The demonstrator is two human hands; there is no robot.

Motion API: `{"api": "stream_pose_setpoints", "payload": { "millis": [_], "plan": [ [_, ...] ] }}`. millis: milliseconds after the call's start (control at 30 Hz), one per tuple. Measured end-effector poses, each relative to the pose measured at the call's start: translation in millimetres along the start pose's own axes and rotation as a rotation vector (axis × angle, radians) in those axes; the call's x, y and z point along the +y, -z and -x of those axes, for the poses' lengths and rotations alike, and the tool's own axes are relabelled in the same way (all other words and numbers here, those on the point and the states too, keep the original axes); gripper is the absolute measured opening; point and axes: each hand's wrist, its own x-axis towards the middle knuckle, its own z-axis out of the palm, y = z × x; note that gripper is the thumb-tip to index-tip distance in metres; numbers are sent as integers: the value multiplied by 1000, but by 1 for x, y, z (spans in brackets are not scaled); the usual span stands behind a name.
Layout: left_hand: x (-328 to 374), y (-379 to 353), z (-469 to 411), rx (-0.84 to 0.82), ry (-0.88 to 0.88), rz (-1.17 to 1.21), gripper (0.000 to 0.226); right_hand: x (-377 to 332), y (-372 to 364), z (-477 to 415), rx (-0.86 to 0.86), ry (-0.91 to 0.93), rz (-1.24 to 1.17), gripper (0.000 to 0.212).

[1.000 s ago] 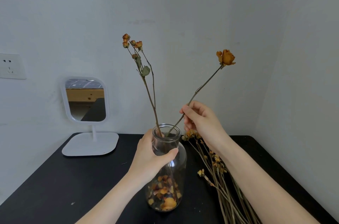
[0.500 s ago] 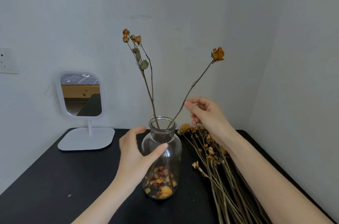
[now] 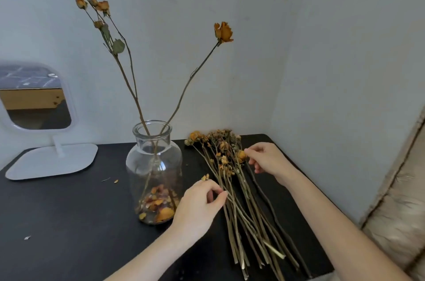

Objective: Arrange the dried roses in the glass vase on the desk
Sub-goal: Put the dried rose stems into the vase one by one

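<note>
Left grip pinches a stem in the pile on the tabletop; right grip curled at a bloom, hold unclear. Vase just left holds two roses. Risk: tangled brittle stems snap or shed heads on lift.

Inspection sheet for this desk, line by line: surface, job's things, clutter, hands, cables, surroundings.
Surface: black desk.
Job's things: glass vase upright, holding two dried rose stems and loose petals; bundle of dried roses lying right of it.
Clutter: petal crumbs left of the vase.
Hands: left hand fingertips at the bundle's stems; right hand at a flower head; grips unclear.
Cables: nothing seen.
Surroundings: white mirror at left, pale walls, beige fabric at right.
</note>
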Motion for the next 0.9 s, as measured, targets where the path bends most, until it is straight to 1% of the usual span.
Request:
{"api": "stream_pose_setpoints", "payload": {
  "millis": [100, 200, 367, 433, 567, 733, 900],
  "plan": [
    [-10, -16, -23, 5, 231, 26, 12, 20, 9, 4, -28, -68, 120, 8],
    [-20, -26, -30, 31, 334, -2, 24, 34, 11, 4, -79, -99, 192, 8],
    [-13, -32, -29, 29, 321, -19, 44, 41, 5, -2, -149, -108, 284, 14],
    [-9, -34, -30, 12, 321, -53, 46, 43, 2, -4, -155, -109, 328, 15],
    [-8, -37, -34, 41, 354, -92, 39, 45, -5, -6, -162, -110, 369, 15],
    [-17, -37, -41, 58, 472, -111, 23, 47, -12, -7, -183, -127, 392, 15],
    [-15, -41, -48, 5, 542, -85, 28, 49, -17, -9, -158, -148, 381, 13]
  ]
}}
